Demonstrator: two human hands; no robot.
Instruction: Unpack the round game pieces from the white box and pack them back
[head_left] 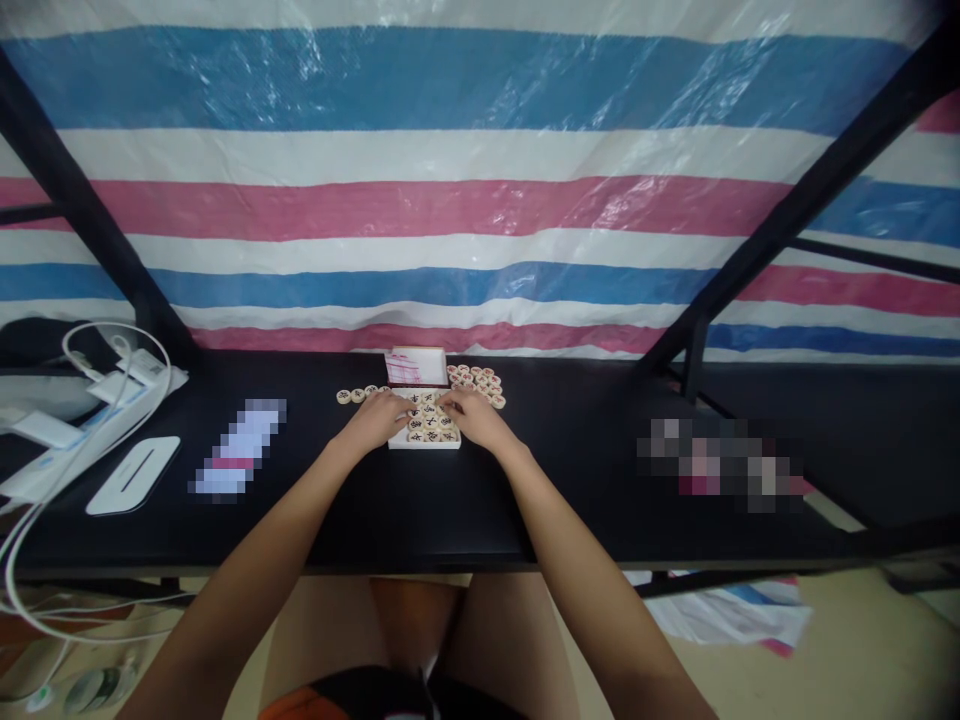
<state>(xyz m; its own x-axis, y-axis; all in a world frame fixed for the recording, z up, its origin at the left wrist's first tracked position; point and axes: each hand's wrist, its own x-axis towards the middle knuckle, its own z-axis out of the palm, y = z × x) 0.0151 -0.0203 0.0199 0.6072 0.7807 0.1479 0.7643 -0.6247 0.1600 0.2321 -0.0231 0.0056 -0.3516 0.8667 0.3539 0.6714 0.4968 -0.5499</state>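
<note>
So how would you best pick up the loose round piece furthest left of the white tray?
Pinch the loose piece by its round edge, thumb and finger opposite, probably coming from straight above. It lies flat on the black table, a low disc, with free space on its left.

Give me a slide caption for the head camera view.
Left hand and right hand rest on round wooden pieces in a white tray on a black table.

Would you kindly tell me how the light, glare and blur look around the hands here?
Head view: soft, even light; glare streaks on the plastic-covered striped tarp; wide-angle splay of the black frame bars; two pixelated patches on the table; left hand, right hand and round pieces sharp but small.
</note>
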